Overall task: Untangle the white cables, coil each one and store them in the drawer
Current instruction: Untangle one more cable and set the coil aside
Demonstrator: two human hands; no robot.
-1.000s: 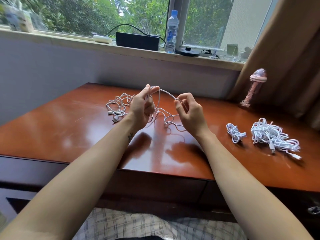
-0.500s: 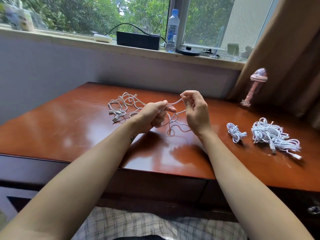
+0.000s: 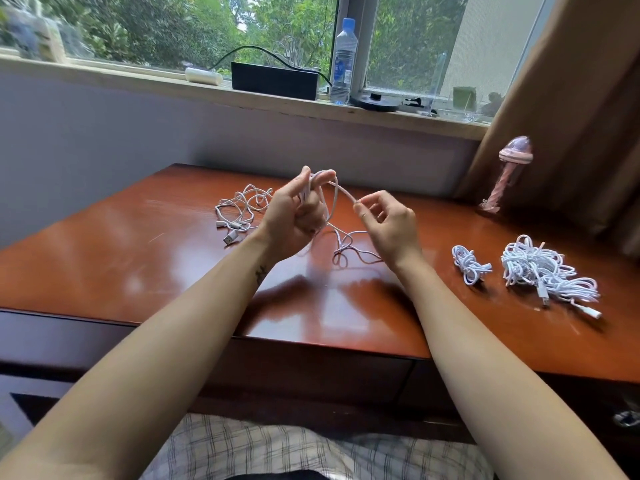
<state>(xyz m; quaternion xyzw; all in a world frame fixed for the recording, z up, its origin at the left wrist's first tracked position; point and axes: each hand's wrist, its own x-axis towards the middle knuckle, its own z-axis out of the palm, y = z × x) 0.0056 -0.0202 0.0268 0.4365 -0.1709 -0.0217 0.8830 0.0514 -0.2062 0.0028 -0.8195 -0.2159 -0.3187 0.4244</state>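
White cable (image 3: 341, 190) arcs between both hands, raised above the table (image 3: 138, 265). Fingers of the left hand (image 3: 294, 216) curl round several loops of it, thumb up. Just to the right, the right hand (image 3: 391, 223) pinches the strand between thumb and forefinger, its other fingers loosely bent. Thin slack drops in loose loops onto the glossy reddish-brown wood below. A loose tangle (image 3: 242, 209) lies just left of the hands; well right lie a small coiled bundle (image 3: 467, 265) and a bigger heap (image 3: 540, 271).
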